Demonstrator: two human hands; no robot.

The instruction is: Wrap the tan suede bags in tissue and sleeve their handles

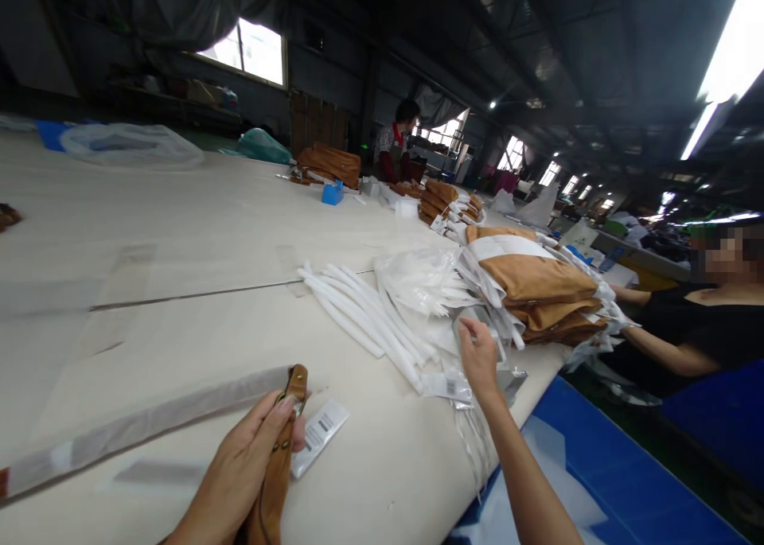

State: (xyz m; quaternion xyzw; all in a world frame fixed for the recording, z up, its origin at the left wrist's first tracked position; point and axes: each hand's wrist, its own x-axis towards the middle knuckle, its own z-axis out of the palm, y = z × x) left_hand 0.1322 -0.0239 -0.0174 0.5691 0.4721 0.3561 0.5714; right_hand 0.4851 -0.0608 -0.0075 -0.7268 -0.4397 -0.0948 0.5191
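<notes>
Left hand [235,473]: closed around a tan leather strap [278,465] with buckle, lower left, just beside a barcode tag [319,437]. Right hand [479,358]: fingers curled at a clear plastic bag [469,326], grip uncertain. White-covered worktable [119,227]; stacked tan goods [537,282] right; dim factory hall beyond.

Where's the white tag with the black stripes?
In the head view, the white barcode tag lies on the cream table, just right of the left hand holding the tan leather strap.

Dim light, glaring fluorescent tube [733,52]
</notes>
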